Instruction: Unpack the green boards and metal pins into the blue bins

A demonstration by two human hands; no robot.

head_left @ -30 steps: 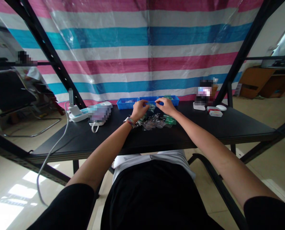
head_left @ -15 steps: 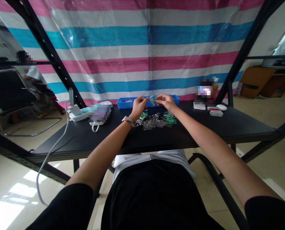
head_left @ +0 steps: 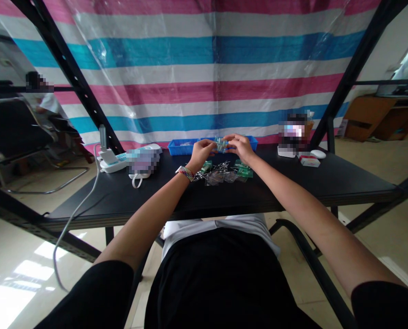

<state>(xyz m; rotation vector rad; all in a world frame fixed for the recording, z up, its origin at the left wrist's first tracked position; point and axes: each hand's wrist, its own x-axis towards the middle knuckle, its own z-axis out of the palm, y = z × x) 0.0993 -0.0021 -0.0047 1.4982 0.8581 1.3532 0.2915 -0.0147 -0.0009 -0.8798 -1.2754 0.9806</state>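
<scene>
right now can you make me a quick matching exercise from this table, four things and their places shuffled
Things:
1. blue tray
2. clear packet
3. gray cable
4. red-and-white box

Places:
A. between left hand and right hand
B. on the right side of the table
C. beyond the hands, by the striped sheet
D. hanging past the table's front edge

Pairs: 1-C, 2-A, 3-D, 4-B

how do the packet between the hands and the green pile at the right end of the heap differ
The packet is held up between the left hand and the right hand; the green pile lies on the table. The packet looks pale and see-through, while the green pile is a stronger green. Both have a greenish tint; finer detail is too small to tell.
</scene>
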